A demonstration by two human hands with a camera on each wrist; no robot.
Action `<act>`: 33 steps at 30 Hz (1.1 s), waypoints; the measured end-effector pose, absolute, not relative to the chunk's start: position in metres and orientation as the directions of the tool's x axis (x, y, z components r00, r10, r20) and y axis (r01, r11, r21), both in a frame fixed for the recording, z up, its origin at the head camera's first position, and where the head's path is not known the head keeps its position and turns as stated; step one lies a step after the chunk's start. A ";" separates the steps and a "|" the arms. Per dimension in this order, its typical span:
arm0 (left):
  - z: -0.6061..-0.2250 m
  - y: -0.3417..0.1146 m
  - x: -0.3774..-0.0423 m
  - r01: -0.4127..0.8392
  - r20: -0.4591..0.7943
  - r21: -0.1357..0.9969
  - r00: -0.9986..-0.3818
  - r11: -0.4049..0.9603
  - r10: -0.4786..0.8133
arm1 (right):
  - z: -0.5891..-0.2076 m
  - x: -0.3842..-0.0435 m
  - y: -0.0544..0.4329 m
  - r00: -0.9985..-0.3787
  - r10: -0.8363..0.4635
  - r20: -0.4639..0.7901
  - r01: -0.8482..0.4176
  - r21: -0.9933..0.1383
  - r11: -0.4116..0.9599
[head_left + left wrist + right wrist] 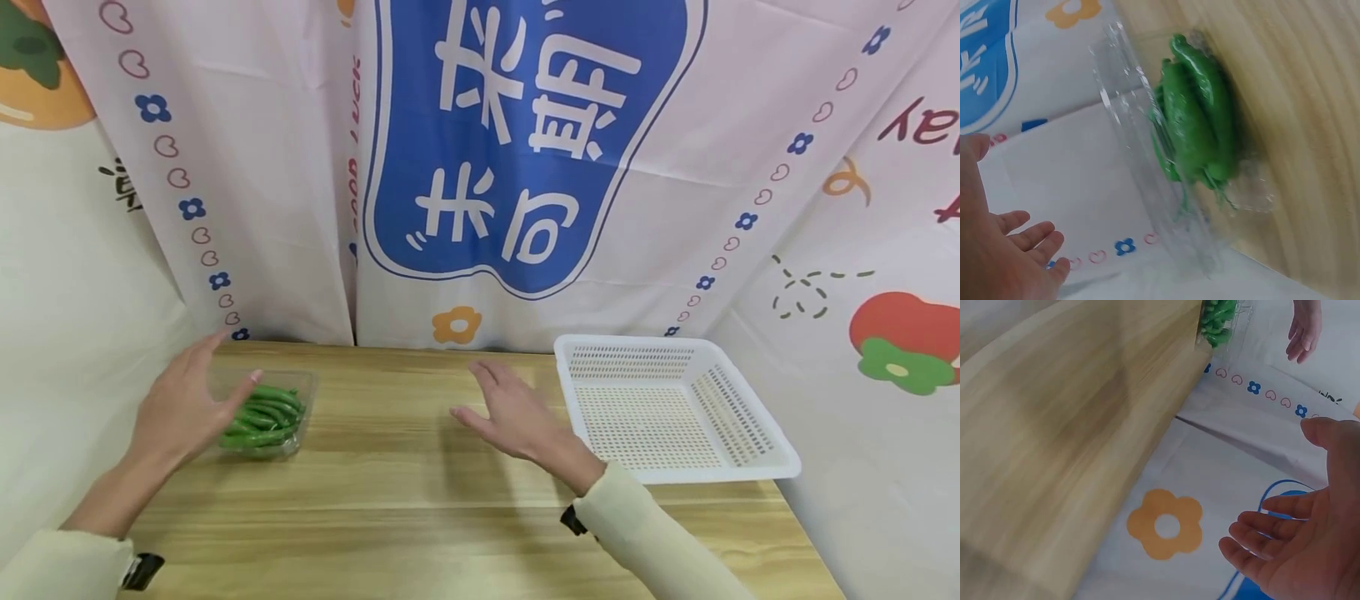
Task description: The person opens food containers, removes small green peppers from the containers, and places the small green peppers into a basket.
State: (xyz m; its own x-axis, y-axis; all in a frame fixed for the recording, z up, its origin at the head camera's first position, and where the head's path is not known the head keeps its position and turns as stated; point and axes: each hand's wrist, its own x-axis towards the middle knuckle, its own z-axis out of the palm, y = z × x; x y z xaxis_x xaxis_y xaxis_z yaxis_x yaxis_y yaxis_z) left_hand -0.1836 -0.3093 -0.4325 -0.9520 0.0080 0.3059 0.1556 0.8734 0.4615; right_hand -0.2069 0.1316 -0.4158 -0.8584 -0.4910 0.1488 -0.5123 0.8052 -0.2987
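Observation:
Long green chili peppers (272, 414) lie in a clear plastic box (306, 400) at the left of the table. My left hand (177, 402) hovers beside and partly in front of the box in the head view, fingers spread and nothing held. The left wrist view shows the peppers (1192, 112) lying side by side, stems at one end, behind the clear wall of the box (1129, 125). Over the middle of the table is my right hand (516, 414), fingers extended and thumb apart, holding nothing. It is nearest to a white plastic basket (757, 400) on the right.
The wooden table (390, 533) reaches back to a printed cloth (285, 208) hanging behind it. More cloth hangs at both sides. The basket has slotted walls and a perforated bottom, and its right corner extends past the table's right edge.

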 end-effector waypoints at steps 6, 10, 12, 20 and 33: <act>-0.437 -0.323 -0.182 0.112 0.272 0.524 -0.961 0.844 -0.041 | -0.428 -0.217 0.104 -0.871 -0.486 0.075 -0.462 -0.462 0.757; -0.440 -0.331 -0.183 0.079 0.249 0.547 -0.966 0.833 -0.071 | -0.439 -0.220 0.082 -0.867 -0.495 0.058 -0.453 -0.503 0.736; -0.441 -0.337 -0.183 0.063 0.237 0.556 -0.968 0.829 -0.086 | -0.446 -0.222 0.071 -0.861 -0.507 0.045 -0.451 -0.532 0.717; -0.451 -0.349 -0.182 0.032 0.213 0.613 -0.969 0.789 -0.126 | -0.465 -0.220 0.034 -0.840 -0.543 0.000 -0.424 -0.625 0.656; -0.464 -0.357 -0.180 -0.007 0.167 0.663 -0.974 0.749 -0.157 | -0.480 -0.221 -0.011 -0.831 -0.550 -0.088 -0.310 -0.747 0.588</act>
State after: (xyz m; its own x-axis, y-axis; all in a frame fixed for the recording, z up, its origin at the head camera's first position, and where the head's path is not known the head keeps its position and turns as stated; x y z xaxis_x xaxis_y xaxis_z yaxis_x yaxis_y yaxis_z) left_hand -0.1798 -0.3571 -0.4638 -0.9735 -0.1566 0.1666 -0.0069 0.7486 0.6630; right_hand -0.2207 -0.0115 -0.4802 -0.8307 -0.5498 -0.0880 -0.3102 0.5882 -0.7469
